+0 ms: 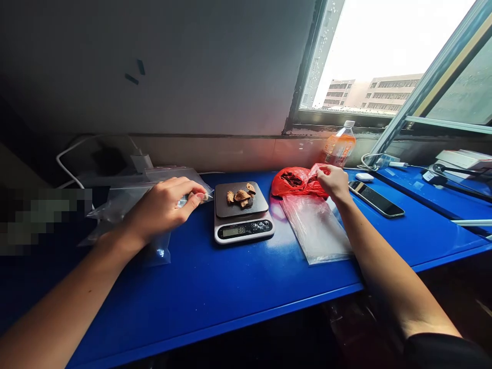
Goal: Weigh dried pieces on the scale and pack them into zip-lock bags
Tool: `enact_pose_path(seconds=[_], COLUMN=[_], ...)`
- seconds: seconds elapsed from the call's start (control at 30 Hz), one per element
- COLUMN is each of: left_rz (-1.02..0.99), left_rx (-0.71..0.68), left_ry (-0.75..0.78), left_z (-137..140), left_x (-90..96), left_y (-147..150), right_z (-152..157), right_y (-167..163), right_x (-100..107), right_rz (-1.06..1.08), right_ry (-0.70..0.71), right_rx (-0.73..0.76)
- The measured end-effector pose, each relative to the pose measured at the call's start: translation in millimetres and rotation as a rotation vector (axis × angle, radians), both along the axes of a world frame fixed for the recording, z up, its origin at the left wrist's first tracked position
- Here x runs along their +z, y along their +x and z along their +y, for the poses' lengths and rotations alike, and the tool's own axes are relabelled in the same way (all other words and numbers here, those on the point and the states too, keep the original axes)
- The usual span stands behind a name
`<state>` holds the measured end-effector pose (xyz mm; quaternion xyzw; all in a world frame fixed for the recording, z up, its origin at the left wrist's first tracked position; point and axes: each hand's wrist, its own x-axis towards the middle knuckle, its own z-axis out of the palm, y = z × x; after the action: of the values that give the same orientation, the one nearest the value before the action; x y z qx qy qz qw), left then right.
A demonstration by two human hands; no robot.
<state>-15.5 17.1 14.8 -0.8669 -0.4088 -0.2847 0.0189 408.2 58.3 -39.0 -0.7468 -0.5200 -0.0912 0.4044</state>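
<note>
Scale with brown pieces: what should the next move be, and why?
Probably bring the left hand over the scale and let go: a small pale piece seems pinched there, brown pieces lie on the scale, and the right hand holds the red bag.

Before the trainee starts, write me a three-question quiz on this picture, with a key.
1. Multiple choice: which hand grips the red bag?
a) left
b) right
c) neither
2. True or false: the brown pieces lie on the blue table beside the scale.
3. Open question: what dark, flat device lies just in front of the small white case?

Key:
1. b, the right hand
2. False; they lie on the scale's plate
3. The phone
</note>
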Motion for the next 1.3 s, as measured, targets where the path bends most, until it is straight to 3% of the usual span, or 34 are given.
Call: enact_pose_path(seconds=[0.13,0.3,0.53,0.73,0.87,1.03,1.2,1.3], left_rz=[0.029,0.021,0.027,0.003,0.003,0.026,0.042,0.064], left_rx=[-0.006,0.015,0.001,0.031,0.015,-0.012,-0.013,-0.011], left_ry=[-0.046,-0.050,-0.055,-0.070,-0.069,-0.057,-0.046,-0.051], left_z=[-0.1,-1.0,1.7,5.9,6.8,5.0,4.7,3.9], left_x=[-1.5,-0.4,-3.4,-5.5,-7.5,-8.0,-7.8,-9.2], left_y=[1.8,2.9,1.1,-2.6,-3.2,1.5,1.9,1.6], right_z=[-1.4,-2.1,-2.3,-3.3,-1.0,1.8,-11.0,-35.4], right_y=[-6.3,-8.3,-11.5,-8.5,-20.2,-32.4,-23.5,-30.6], right_x=[2.5,5.1,10.3,9.6,2.7,-4.0,21.9,50.7], right_rz=[-0.065,-0.048,-0.045,-0.191,-0.230,-0.218,-0.200,-0.145], right_ry=[-0.002,-0.018,0.010,-0.263,-0.258,-0.231,-0.184,-0.245], right_rx=[0.055,-0.068,-0.049,0.252,0.396,0.441,0.387,0.519])
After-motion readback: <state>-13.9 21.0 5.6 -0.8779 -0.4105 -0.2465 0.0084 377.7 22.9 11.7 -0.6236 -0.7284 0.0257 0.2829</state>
